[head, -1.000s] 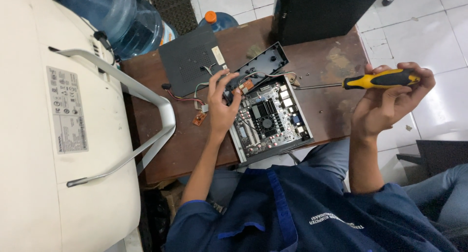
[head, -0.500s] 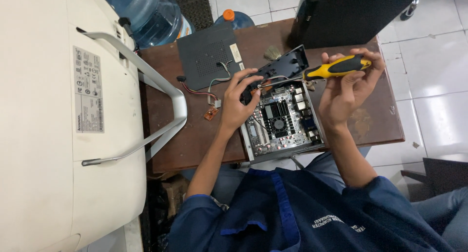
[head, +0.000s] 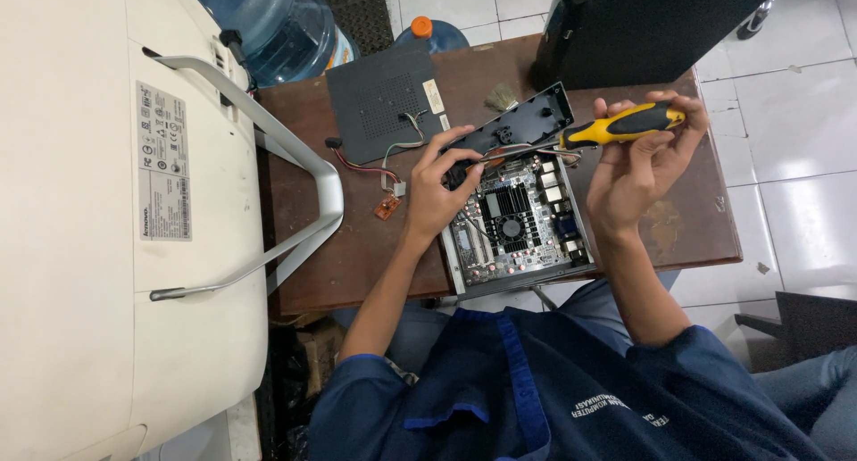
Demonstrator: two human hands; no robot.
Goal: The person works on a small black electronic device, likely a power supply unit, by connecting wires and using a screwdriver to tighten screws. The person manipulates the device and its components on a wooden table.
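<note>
A small open computer case (head: 518,224) lies on a brown wooden table (head: 357,238), its circuit board and black heatsink fan exposed. My left hand (head: 437,189) rests on the case's upper left corner, fingers curled around a small dark part there. My right hand (head: 638,166) grips a screwdriver (head: 620,126) with a yellow and black handle. Its shaft points left, and the tip reaches the spot by my left fingers. A black panel (head: 527,122) leans at the far edge of the case.
A dark flat cover (head: 384,99) with loose coloured wires lies further back on the table. A black computer tower (head: 643,24) stands at the back right. A large cream machine with a grey handle (head: 116,229) fills the left. Water bottles (head: 277,19) stand on the tiled floor.
My right hand has swung the screwdriver in from the far right until its tip meets the case by my left hand. The left hand has stayed on the case's corner.
</note>
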